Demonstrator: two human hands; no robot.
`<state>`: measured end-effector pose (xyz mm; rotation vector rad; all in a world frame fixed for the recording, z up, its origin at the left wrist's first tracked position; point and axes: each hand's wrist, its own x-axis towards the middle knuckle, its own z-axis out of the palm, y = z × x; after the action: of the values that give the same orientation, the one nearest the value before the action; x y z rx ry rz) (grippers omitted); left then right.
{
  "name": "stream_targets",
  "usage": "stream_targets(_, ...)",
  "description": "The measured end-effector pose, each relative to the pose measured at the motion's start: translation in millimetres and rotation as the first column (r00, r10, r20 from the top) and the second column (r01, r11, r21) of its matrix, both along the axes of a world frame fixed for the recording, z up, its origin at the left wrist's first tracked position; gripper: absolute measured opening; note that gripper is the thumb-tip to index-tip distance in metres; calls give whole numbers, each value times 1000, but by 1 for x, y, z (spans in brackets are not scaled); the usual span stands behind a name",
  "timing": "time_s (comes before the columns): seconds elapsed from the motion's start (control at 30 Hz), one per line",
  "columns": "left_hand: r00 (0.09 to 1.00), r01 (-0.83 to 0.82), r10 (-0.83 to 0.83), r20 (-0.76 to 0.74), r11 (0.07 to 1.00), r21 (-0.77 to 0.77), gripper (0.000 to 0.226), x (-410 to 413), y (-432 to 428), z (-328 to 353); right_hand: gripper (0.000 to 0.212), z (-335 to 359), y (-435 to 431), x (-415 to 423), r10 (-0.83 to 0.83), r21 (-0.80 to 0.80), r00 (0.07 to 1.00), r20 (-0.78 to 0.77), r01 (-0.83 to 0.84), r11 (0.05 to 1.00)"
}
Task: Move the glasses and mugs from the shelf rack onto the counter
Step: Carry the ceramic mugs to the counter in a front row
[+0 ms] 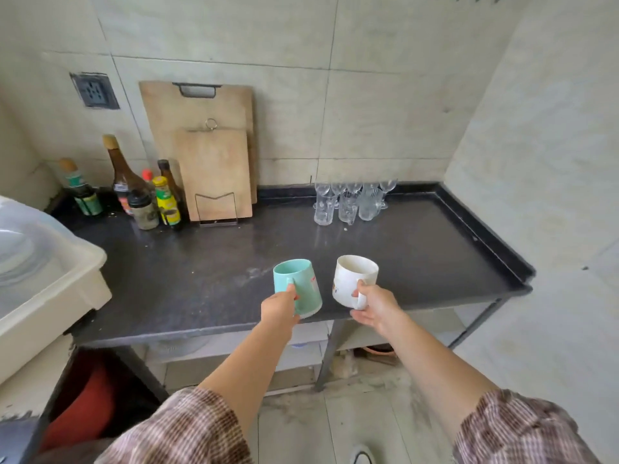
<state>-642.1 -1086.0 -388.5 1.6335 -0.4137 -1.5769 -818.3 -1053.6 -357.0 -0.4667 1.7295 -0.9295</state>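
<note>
Left hand [279, 308] grips the teal mug [301, 283] by its handle, right hand [376, 306] the white mug [350, 279]; both tilt just ahead of your knuckles over the front of the counter [201, 262]; land short and 1 could tip off.

Soft even daylight, wide-angle bending at edges

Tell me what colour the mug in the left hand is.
The mug held by the left hand is light turquoise green, shown in the head view.

Pale tiled walls [368, 112], grey socket [94, 91] upper left. Dark raised-edge desk [201, 262] on metal legs [329, 356] mid-frame. Dusty light floor tiles [335, 430] lower centre. Soft even light.
</note>
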Motion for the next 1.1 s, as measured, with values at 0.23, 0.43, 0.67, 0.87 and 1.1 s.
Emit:
stream_targets(0.23, 996, 24, -22, -87, 999, 25, 42, -96, -102, -5, 33, -11, -101, -92, -19, 4, 1000, -20, 19, 1000)
stream_targets(0.43, 996, -34, 40, -79, 996, 78, 31, -167, -179, -30, 34, -36, -188, -165, 97, 98, 995, -31, -93, 991)
stream_targets(0.67, 992, -87, 83, 92, 995, 46, 21, -191, -220, -69, 31, -64, -255, -194, 259, 144, 966, 25, -260, 955)
stream_targets(0.87, 978, -54, 54, 203, 999, -7, 26, -187, -228, -93, 30, -86, -279, -190, 351, 122, 935, 47, -354, 927)
stream_targets(1.1, 977, -51, 56, 206, 998, -32, 25, -187, -229, -109, 28, -108, -278, -188, 432, 133, 897, 93, -441, 888)
